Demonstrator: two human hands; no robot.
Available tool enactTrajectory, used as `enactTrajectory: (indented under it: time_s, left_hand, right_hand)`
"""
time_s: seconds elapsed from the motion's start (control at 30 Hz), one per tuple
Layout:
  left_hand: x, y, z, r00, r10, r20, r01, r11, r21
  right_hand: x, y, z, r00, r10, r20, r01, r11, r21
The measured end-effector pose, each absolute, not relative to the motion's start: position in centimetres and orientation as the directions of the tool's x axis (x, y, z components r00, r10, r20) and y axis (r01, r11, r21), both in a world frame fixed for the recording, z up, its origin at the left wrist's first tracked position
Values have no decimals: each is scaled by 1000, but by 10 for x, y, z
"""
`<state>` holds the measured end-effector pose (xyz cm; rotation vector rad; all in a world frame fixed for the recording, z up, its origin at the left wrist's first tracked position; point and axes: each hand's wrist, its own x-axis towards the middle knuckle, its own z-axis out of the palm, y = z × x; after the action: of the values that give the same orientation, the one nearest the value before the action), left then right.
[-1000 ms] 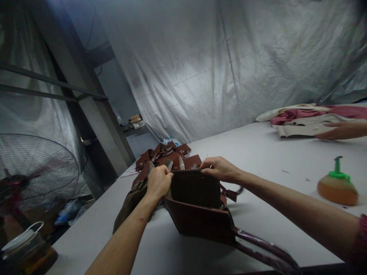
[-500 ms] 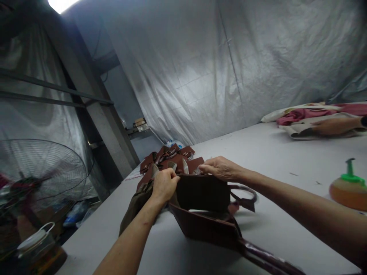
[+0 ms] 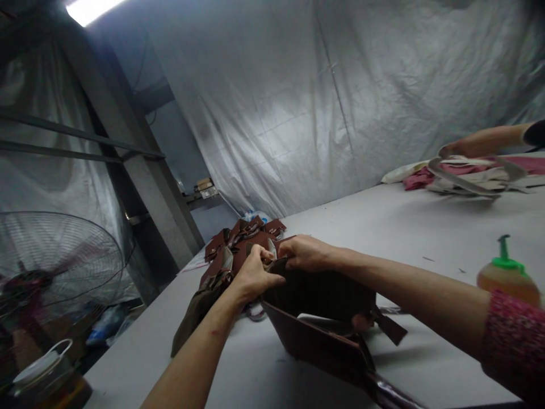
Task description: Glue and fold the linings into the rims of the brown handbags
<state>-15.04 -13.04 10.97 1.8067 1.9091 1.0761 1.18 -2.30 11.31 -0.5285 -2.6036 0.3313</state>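
Observation:
A dark brown handbag (image 3: 323, 335) lies open on the white table (image 3: 426, 238) in front of me. My left hand (image 3: 254, 276) and my right hand (image 3: 303, 254) are both closed on the bag's far top edge, close together at its left corner. The dark lining (image 3: 327, 292) shows between the bag's walls. A glossy handle (image 3: 392, 395) runs off at the lower right, and a strap tab (image 3: 389, 326) sticks out on the right side. What the fingertips pinch beyond the edge is hidden.
A pile of brown leather pieces (image 3: 244, 236) lies just behind the bag, with olive cloth (image 3: 193, 309) hanging over the table's left edge. A green-capped bottle (image 3: 508, 278) stands at right. Another person's arm (image 3: 485, 141) lifts beige straps at far right. A fan (image 3: 55, 272) stands at left.
My hands have come together at the bag's left top corner. The bag has tipped and shifted right. The other person's arm has risen from the table, lifting the beige straps.

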Motion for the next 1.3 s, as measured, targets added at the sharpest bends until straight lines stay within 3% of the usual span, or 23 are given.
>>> enactTrajectory:
  time_s: [0.1,0.2,0.4,0.57,0.7,0.9,1.13,1.3]
  left_hand:
    - [-157,-143,112,-157,985,69,633,47,773]
    - [-167,-142,115,-146,989,-19,577,101,811]
    - [-177,-119,109,-225,969,103,581,48,813]
    - [-181,-112,98,-201,969,145,575,-3,818]
    - [-185,-109,94,-194,968,157,576,-17,818]
    - [-184,-115,95,-198,966,167,578,-23,816]
    - [-187,-117,93,-157,971,182,571,-61,819]
    - [-184,-120,94,-178,966,187,532,-65,844]
  right_hand:
    - [17,-22,118,-818,468,336,340,863,-373]
    - [21,-23,122,-851,461,251,339,848,-408]
    - [21,-18,116,-837,486,252,404,859,-315]
    - [24,-10,107,-829,493,264,387,847,-365]
    - [22,-13,106,-804,485,345,382,865,-325]
    - [5,-21,111,-813,280,510,206,958,-197]
    - [-5,-21,107,-801,168,574,111,985,-133]
    - [-12,-21,104,-805,169,569,104,984,-144]
